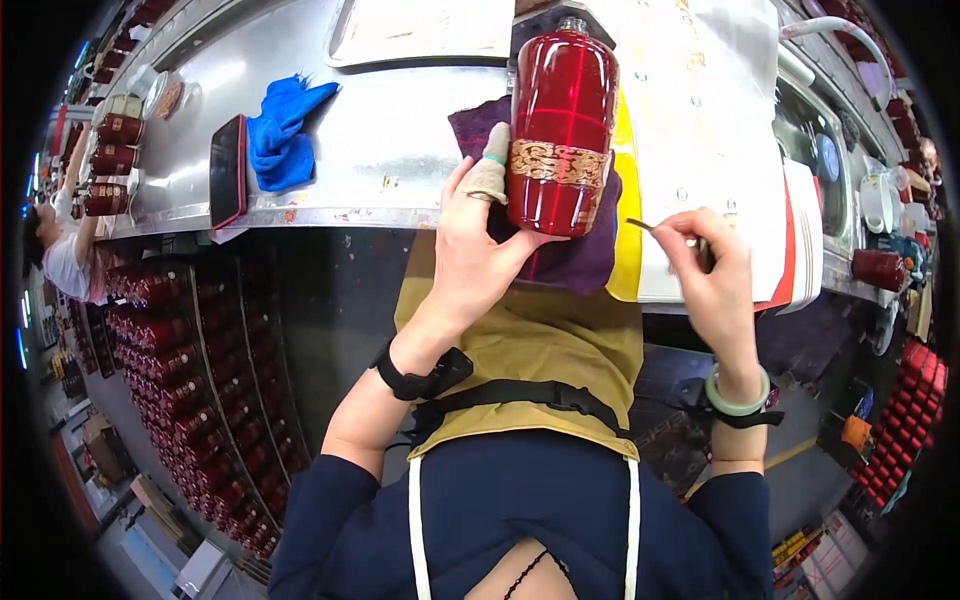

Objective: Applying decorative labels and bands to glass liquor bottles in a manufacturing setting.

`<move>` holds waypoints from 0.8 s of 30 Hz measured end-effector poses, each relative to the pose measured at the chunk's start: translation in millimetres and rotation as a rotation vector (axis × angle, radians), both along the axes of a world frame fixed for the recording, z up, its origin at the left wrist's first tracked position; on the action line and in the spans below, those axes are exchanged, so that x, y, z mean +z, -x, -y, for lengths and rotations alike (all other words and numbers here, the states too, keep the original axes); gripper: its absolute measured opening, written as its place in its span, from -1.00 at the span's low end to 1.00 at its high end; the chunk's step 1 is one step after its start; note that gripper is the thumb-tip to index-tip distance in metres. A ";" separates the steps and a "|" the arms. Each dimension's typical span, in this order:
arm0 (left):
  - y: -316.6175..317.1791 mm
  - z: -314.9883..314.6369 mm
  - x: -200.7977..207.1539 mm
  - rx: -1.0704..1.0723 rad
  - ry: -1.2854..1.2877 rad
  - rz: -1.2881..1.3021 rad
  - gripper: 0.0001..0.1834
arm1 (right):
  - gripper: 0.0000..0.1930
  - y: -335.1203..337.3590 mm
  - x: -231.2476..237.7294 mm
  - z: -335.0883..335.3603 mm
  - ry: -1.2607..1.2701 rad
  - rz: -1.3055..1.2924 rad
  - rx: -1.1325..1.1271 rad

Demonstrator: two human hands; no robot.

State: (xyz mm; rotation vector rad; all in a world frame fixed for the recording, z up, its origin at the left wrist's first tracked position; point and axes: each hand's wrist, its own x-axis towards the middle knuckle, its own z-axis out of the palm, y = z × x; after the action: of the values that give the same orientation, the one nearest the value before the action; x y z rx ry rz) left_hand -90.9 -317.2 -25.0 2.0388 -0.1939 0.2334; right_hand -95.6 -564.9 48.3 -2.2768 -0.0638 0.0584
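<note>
A red glass bottle [566, 100] with a gold patterned band lies on a dark purple cloth [592, 262], its neck away from me. My left hand [478, 235] steadies it from the near left, thumb at the base and a finger along its side. That finger wears a pale cloth finger cover [487, 178]. To the right of the bottle, my right hand [712, 272] is closed around a thin metal tool [641, 225]. The tool's narrow tip points left toward the bottle, apart from it; its exact kind is unclear, as my fingers hide most of it.
White sheets [700, 130] with a yellow edge cover the table's right side. A blue cloth [285, 130] and a phone [228, 172] lie left, below a white tray [420, 32]. Many red bottles [160, 350] are stacked lower left. Another person [75, 250] works at far left.
</note>
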 end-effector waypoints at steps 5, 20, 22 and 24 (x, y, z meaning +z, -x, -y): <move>0.8 -1.4 3.0 -0.016 -0.187 0.116 -0.05 | -0.94 11.5 21.2 -35.7 -0.227 0.111 0.117; 17.3 0.7 -5.8 -0.107 0.510 -0.174 -0.26 | -0.89 16.5 -18.8 -50.9 -0.320 -0.012 -0.045; 16.6 1.8 -5.5 -0.098 0.490 -0.147 -0.27 | -0.88 16.4 -22.1 -53.7 -0.364 -0.049 -0.061; 16.6 1.9 -4.7 -0.100 0.526 -0.159 -0.27 | -0.87 15.7 -26.3 -57.2 -0.404 -0.086 -0.093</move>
State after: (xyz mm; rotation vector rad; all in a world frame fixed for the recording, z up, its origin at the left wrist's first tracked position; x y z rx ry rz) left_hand -107.5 -319.1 -29.8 1.5120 -0.1190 0.0488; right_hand -111.3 -507.7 22.0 -1.8686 0.0700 0.0868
